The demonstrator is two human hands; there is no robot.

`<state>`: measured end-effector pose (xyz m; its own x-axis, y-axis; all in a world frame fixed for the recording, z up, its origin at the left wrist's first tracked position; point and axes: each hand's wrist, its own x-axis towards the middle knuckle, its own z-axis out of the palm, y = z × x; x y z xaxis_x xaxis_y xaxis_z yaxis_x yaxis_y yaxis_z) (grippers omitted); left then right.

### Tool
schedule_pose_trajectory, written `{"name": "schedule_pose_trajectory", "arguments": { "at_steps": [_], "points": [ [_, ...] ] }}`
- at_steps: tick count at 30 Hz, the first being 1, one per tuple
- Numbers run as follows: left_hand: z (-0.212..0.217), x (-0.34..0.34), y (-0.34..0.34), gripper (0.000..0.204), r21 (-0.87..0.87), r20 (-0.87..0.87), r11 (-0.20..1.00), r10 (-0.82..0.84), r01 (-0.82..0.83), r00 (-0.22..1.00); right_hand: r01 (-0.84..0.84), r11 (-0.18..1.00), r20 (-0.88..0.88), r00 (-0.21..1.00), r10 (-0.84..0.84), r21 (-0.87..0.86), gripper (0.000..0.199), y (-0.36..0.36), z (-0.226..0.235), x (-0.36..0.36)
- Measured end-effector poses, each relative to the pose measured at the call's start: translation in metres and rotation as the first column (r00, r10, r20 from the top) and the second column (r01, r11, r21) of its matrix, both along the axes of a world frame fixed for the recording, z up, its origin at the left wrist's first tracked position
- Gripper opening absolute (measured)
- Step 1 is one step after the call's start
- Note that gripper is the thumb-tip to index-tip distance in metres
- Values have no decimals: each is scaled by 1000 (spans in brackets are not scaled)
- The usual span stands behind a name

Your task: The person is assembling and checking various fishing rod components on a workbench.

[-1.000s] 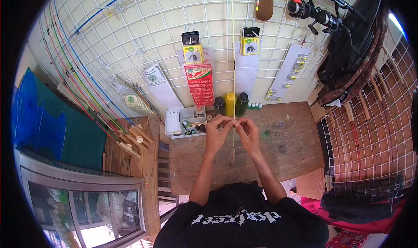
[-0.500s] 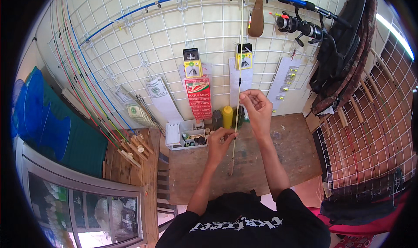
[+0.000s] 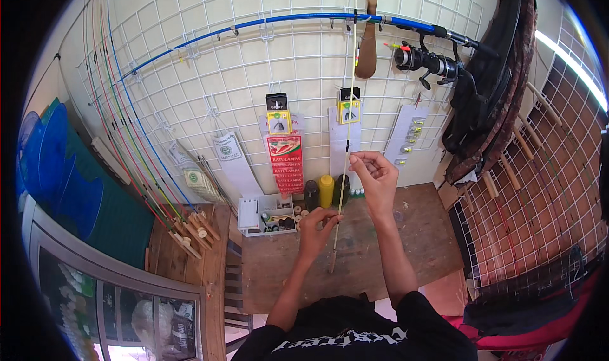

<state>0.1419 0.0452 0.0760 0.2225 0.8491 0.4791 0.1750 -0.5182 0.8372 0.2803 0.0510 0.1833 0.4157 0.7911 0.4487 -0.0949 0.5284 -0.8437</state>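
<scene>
A slim pale-yellow fishing rod (image 3: 352, 117) with dark bands stands nearly upright in front of me. Its lower end hangs over the wooden table (image 3: 399, 253); whether it touches the top I cannot tell. Low on the rod, the thumb and fingers of my left hand (image 3: 315, 230) pinch it. Higher up, just under a dark band, my right hand (image 3: 379, 180) holds it between thumb and forefinger, the other fingers curled.
Behind the table, a white wire grid carries a blue fishing rod (image 3: 285, 19) with a reel (image 3: 422, 60). Bottles, among them a yellow one (image 3: 326, 191), stand beside a white divided box (image 3: 254, 215). Several thin rods (image 3: 136, 145) lean at left; a black bag (image 3: 485, 76) hangs at right.
The view has tilted up a little, so the wall and table sit lower in the picture. Both hands keep their pinch on the rod at about the same places.
</scene>
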Motion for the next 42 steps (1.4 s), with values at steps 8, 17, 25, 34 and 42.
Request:
{"name": "schedule_pose_trajectory", "arguments": {
  "at_steps": [8,17,25,34,42],
  "points": [
    [-1,1,2,12,13,8,1000,-16,16,1000,12,1000,8,1000,-12,-4,13,-2,-2,2],
    [-1,0,3,11,19,12,1000,-23,23,1000,10,1000,12,1000,-10,-10,13,0,1,1],
    [-2,4,4,11,16,0,1000,-18,18,1000,36,999,10,999,-36,-1,13,5,9,0],
    [2,6,4,12,37,-21,999,-32,32,999,58,998,29,998,-58,20,21,10,23,5],
    [1,9,4,12,36,-36,998,-54,55,998,226,965,109,964,-241,132,14,20,27,14]
  ]
}}
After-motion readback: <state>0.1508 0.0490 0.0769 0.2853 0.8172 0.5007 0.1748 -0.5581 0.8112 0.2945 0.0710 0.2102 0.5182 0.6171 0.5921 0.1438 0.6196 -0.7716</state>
